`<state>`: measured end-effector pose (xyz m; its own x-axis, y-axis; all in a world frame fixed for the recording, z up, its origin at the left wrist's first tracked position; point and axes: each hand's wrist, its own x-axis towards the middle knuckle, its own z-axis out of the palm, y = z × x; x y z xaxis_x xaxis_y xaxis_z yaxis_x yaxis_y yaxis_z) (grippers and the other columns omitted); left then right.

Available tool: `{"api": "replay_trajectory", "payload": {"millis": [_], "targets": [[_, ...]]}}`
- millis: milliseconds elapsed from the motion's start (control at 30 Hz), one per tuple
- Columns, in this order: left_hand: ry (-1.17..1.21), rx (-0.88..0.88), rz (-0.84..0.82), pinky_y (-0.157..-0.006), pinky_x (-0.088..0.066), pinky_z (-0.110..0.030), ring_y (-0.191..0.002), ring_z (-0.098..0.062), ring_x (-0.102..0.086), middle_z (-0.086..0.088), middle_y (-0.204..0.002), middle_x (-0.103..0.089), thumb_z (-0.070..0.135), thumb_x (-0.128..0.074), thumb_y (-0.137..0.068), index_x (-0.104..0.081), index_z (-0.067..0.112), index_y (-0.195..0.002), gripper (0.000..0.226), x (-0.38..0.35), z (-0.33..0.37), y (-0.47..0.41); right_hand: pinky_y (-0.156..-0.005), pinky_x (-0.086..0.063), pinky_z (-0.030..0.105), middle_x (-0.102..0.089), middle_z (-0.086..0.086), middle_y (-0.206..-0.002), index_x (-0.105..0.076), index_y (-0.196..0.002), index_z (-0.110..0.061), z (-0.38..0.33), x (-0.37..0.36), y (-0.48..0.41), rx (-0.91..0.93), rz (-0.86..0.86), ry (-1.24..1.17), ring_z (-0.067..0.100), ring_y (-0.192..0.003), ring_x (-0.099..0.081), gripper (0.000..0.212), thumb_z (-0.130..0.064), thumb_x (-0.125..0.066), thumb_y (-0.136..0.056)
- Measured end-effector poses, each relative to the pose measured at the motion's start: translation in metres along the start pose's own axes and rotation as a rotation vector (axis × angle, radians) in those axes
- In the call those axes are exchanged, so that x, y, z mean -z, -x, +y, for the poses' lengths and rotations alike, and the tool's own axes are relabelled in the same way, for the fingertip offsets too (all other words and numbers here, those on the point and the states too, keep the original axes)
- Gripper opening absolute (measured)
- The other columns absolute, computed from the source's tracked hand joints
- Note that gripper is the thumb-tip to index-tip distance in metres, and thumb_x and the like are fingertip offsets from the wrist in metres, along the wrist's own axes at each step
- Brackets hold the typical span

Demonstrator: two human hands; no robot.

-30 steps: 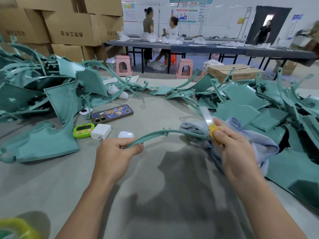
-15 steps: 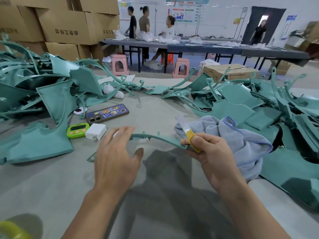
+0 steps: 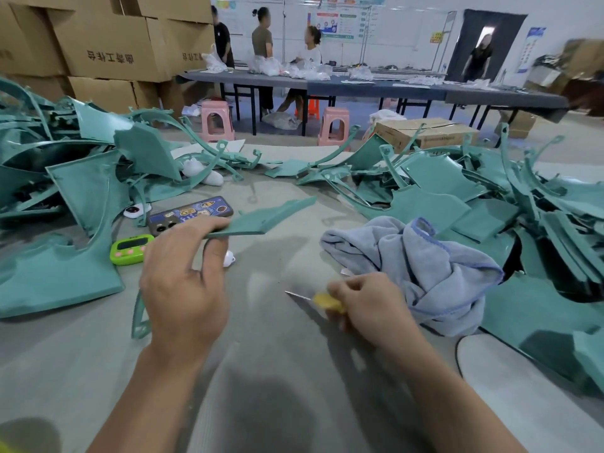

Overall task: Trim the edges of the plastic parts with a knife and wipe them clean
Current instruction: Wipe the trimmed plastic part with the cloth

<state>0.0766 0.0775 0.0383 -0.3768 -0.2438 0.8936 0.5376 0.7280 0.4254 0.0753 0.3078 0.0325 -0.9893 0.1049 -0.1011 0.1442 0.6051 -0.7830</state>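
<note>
My left hand (image 3: 184, 282) grips a teal plastic part (image 3: 261, 219) at mid-table; its flat pointed end sticks out to the right and a thin curved strip of it hangs below my wrist. My right hand (image 3: 366, 305) holds a yellow-handled knife (image 3: 322, 300) low over the table, blade pointing left. A grey-blue cloth (image 3: 421, 266) lies crumpled just right of that hand. Heaps of teal parts fill the left pile (image 3: 65, 191) and the right pile (image 3: 490, 197).
A phone (image 3: 191, 215), a green timer (image 3: 130, 248) and a small white item lie left of centre on the grey table (image 3: 277, 371). Cardboard boxes (image 3: 108, 50) are stacked at the back left. Pink stools, a long dark table and several people stand beyond.
My left hand has taken hold of the teal part again and turned it, flat end now up and right. My right hand has left the part and dropped toward the table with the knife.
</note>
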Motion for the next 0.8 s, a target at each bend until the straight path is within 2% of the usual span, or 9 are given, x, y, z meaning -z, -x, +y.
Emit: {"api": "replay_trajectory", "payload": {"millis": [67, 167, 233, 400, 467, 567, 667, 733, 800], "targets": [[0.069, -0.029, -0.026, -0.1, -0.047, -0.04, -0.113, -0.011, -0.064, 0.014, -0.114, -0.067, 0.014, -0.058, -0.098, -0.07, 0.022, -0.113, 0.021, -0.003, 0.003, 0.001, -0.066, -0.052, 0.032, -0.069, -0.003, -0.062, -0.074, -0.076, -0.017, -0.003, -0.004, -0.001, 0.084, 0.188, 0.215, 0.017, -0.066, -0.065, 0.031, -0.039, -0.06, -0.093], [0.086, -0.119, -0.068, -0.101, -0.046, -0.038, -0.116, -0.014, -0.064, 0.002, -0.117, -0.071, 0.008, -0.057, -0.098, -0.073, 0.013, -0.111, 0.021, -0.01, 0.009, 0.001, -0.074, -0.045, 0.028, -0.07, -0.009, -0.081, -0.077, -0.098, -0.026, -0.003, 0.006, -0.003, 0.242, 0.475, 0.124, 0.016, -0.083, -0.061, 0.014, -0.031, -0.064, -0.093], [0.097, -0.187, -0.088, -0.1, -0.046, -0.037, -0.117, -0.016, -0.065, -0.002, -0.119, -0.071, 0.007, -0.057, -0.098, -0.074, 0.009, -0.111, 0.022, -0.015, 0.015, -0.007, -0.086, -0.037, 0.025, -0.068, -0.001, -0.108, -0.072, -0.121, -0.023, -0.002, 0.015, -0.013, 0.331, 0.545, 0.112, 0.017, -0.106, -0.054, 0.029, -0.024, -0.068, -0.093], [0.157, -0.122, -0.141, -0.104, -0.048, -0.028, -0.119, -0.006, -0.064, 0.012, -0.126, -0.068, 0.007, -0.06, -0.095, -0.073, 0.018, -0.12, 0.03, -0.039, 0.039, -0.034, -0.119, -0.024, 0.043, -0.034, 0.009, -0.16, -0.035, -0.153, -0.022, 0.0, 0.033, -0.058, 0.251, 0.242, 0.685, 0.031, -0.147, -0.025, 0.073, -0.042, -0.065, -0.09], [0.227, 0.092, -0.151, -0.096, -0.052, -0.022, -0.105, -0.002, -0.069, 0.029, -0.114, -0.069, 0.015, -0.062, -0.095, -0.071, 0.035, -0.123, 0.036, -0.045, 0.047, -0.042, -0.114, -0.027, 0.045, -0.039, 0.01, -0.155, -0.032, -0.151, -0.024, 0.0, 0.038, -0.072, 0.123, 0.067, 0.868, 0.033, -0.142, -0.034, 0.073, -0.057, -0.06, -0.092], [0.328, 0.366, -0.145, -0.079, -0.058, -0.022, -0.089, -0.002, -0.071, 0.029, -0.1, -0.072, 0.021, -0.061, -0.093, -0.063, 0.04, -0.131, 0.042, -0.054, 0.05, -0.053, -0.103, -0.04, 0.043, -0.062, 0.007, -0.127, -0.055, -0.12, -0.025, -0.011, 0.049, -0.079, 0.112, 0.019, 0.984, 0.031, -0.123, -0.056, 0.033, -0.044, -0.062, -0.094], [0.367, 0.523, -0.084, -0.062, -0.054, -0.017, -0.077, 0.005, -0.068, 0.022, -0.096, -0.075, 0.012, -0.058, -0.086, -0.067, 0.035, -0.118, 0.04, -0.057, 0.042, -0.06, -0.078, -0.044, 0.039, -0.064, 0.008, -0.104, -0.053, -0.096, -0.024, -0.023, 0.072, -0.078, 0.204, 0.278, 0.678, 0.035, -0.103, -0.061, 0.009, -0.019, -0.059, -0.091], [0.311, 0.673, -0.111, -0.056, -0.049, -0.025, -0.065, -0.002, -0.064, 0.018, -0.085, -0.074, 0.016, -0.054, -0.079, -0.066, 0.037, -0.108, 0.038, -0.058, 0.035, -0.053, -0.068, -0.036, 0.04, -0.058, 0.007, -0.094, -0.055, -0.101, -0.026, -0.032, 0.085, -0.066, 0.329, 0.522, 0.403, 0.038, -0.092, -0.056, 0.011, -0.021, -0.053, -0.092], [0.424, 0.89, -0.184, -0.057, -0.051, -0.03, -0.064, -0.011, -0.062, 0.012, -0.079, -0.073, 0.009, -0.051, -0.08, -0.067, 0.031, -0.104, 0.036, -0.061, 0.027, -0.037, -0.072, -0.04, 0.041, -0.061, 0.005, -0.103, -0.058, -0.122, -0.034, -0.046, 0.086, -0.049, 0.433, 0.532, 0.243, 0.037, -0.096, -0.057, 0.032, -0.027, -0.049, -0.093]]}}
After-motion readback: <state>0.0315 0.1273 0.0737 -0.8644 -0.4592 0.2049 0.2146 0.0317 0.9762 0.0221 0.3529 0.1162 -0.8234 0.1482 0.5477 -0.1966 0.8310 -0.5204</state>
